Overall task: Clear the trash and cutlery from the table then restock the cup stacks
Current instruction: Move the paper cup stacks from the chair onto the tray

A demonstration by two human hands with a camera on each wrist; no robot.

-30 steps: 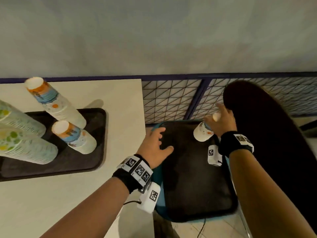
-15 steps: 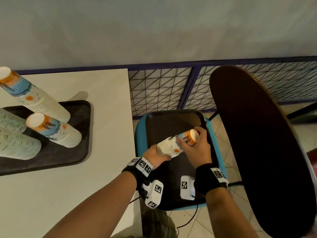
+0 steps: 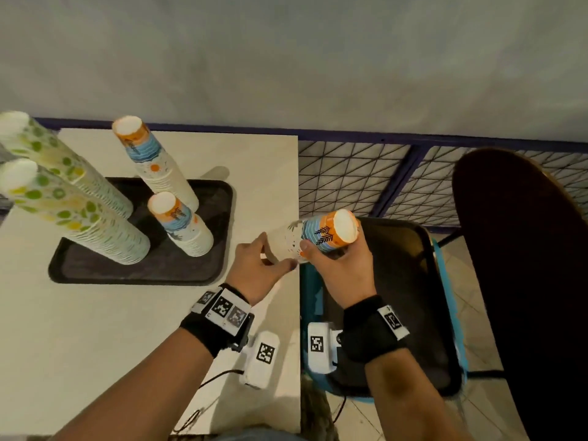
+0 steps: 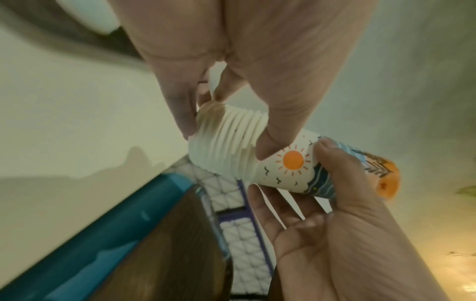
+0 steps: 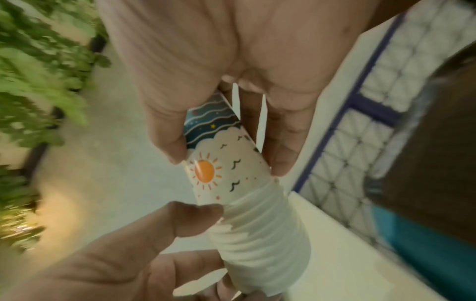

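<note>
Short cup stack [image 3: 313, 238] held in air over table's right edge, long axis near level, base end right. Right hand [image 3: 342, 268] wraps base end; left hand [image 3: 259, 270] pinches rim end. Shorter sun-print stack [image 3: 183, 224] on tray [image 3: 203, 272] lies left, nearer left hand.

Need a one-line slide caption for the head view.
Both hands hold a short cup stack beside the tray of stacks.

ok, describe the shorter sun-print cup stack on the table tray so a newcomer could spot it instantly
Start at the white table and find the black tray holding four upside-down cup stacks. The two on its right carry an orange, blue and white sun print; the left two have green dots. The shorter sun-print stack is the nearer, lower one, by the tray's right edge, closest to the left hand.
</note>
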